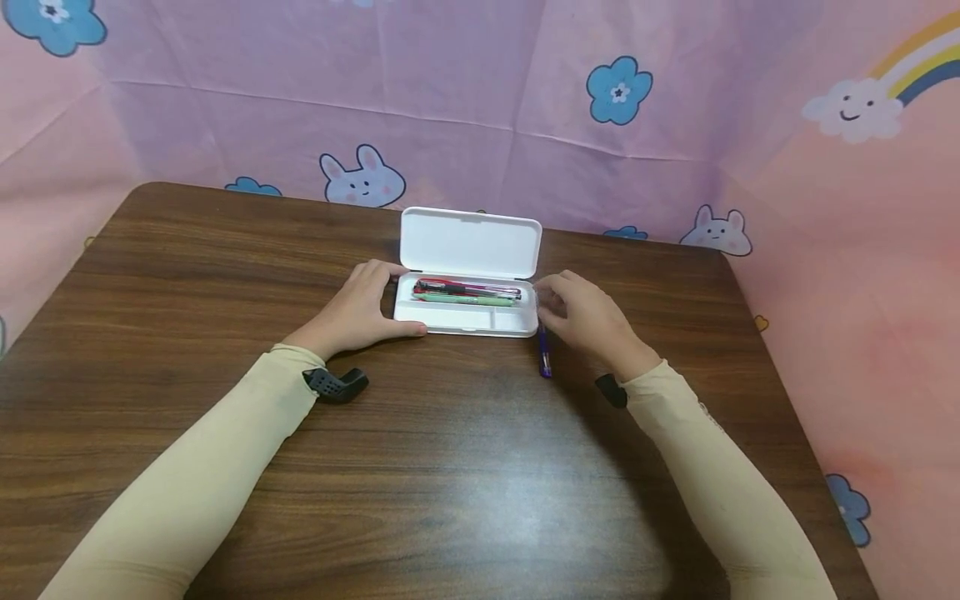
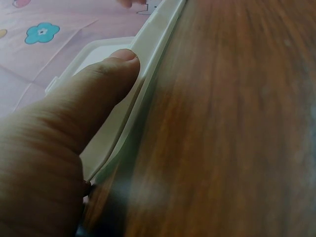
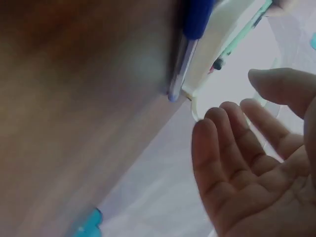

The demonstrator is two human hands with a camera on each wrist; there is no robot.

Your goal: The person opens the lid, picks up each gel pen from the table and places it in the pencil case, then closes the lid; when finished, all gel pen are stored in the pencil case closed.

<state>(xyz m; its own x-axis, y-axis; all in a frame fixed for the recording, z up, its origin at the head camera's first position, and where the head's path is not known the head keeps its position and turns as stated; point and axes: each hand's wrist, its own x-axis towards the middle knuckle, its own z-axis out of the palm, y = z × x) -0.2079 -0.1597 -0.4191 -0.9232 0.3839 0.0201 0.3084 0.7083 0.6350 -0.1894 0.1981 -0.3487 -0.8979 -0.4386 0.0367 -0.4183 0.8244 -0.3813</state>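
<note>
A white pencil case (image 1: 446,317) lies on the table, its lid (image 1: 471,243) raised at the back. Inside, the rear compartment holds several pens, among them a green pen (image 1: 468,299) in front of red and dark ones. My left hand (image 1: 352,310) grips the case's left end, thumb along the front edge and fingers round the back corner. At the right end is my right hand (image 1: 588,315), fingers loosely bent with nothing held; whether the fingertips touch the case I cannot tell. A blue-purple pen (image 1: 545,358) lies on the table beside the case's right end, partly hidden by that hand.
The brown wooden table (image 1: 420,483) extends around the case on all sides. Behind it and at both sides hangs a pink patterned cloth (image 1: 465,150). Dark wrist devices (image 1: 337,386) sit at the cuffs of both cream sleeves (image 1: 202,475).
</note>
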